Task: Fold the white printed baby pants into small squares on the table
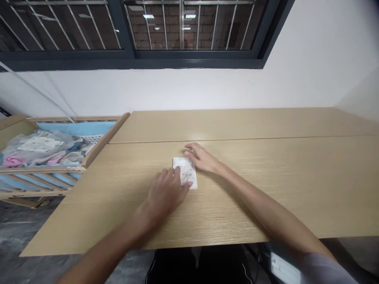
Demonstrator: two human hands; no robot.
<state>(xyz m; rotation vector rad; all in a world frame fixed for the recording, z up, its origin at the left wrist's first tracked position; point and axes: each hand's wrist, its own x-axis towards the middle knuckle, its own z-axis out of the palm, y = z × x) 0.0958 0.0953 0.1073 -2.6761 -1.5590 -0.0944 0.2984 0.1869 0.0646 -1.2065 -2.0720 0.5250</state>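
Observation:
A small white piece with faint grey print (187,170), apparently a folded cloth, lies flat on the light wooden table (266,177). Over its lower left part is my left hand (167,189), slightly smeared by motion. The thumb reaches across the cloth's lower edge and the index finger rests apart from it near the left side; the other fingers are bent. My right hand (203,156) is at the cloth's upper right corner, thumb and forefinger a little apart, with nothing seen between them. Whether the right thumb touches the cloth is hard to tell.
To the left stands a wooden crib (103,138) with blue lining, heaped with clothes and a clear plastic bag (41,144). A seam runs across the tabletop towards the back. Behind are a white wall (189,88) and a dark-framed barred window (195,63).

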